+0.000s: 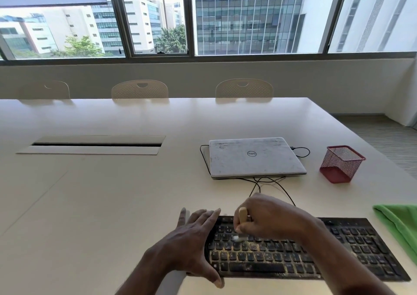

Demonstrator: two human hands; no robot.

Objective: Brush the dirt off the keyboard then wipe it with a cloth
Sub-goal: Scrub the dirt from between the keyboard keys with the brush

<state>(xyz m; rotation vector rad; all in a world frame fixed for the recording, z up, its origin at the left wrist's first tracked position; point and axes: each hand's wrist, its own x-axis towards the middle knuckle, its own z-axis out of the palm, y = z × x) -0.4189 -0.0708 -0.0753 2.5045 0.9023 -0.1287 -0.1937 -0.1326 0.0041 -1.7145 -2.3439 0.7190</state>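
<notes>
Gripping a small brush (242, 216), the right hand (269, 219) sets its bristles on the dusty keyboard (349, 249) on the desk (101, 193). The left hand (194, 235), fingers straight, rests on the keyboard's left end; a green cloth (402, 224) lies beside its right end.

Only the person's arms show. The left hand (191, 238) and right hand (268, 218) are bare, and so are the left forearm (144, 279) and right forearm (345, 267) as far as they are seen. The fingers are long and slim, with short nails.
</notes>
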